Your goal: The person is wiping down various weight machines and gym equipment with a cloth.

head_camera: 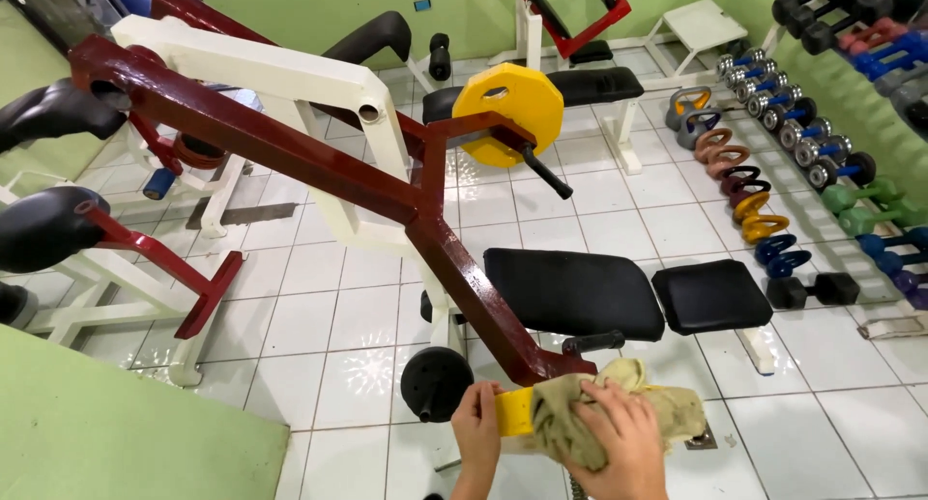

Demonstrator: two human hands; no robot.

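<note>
My left hand [478,428] grips the edge of a yellow weight plate [516,412] mounted at the near end of a dark red lever arm [290,152]. My right hand [619,440] presses a crumpled beige cloth [580,408] against that plate; the cloth covers most of it. The red arm runs up and left over a white machine frame [280,75]. A second yellow plate [510,102] sits on the arm's far branch.
A black padded bench [580,292] stands right of the arm, with a black disc [437,382] below it. Kettlebells [749,215] and dumbbells [822,162] line the right wall. White tiled floor [329,316] lies between; a green mat [116,432] is at lower left.
</note>
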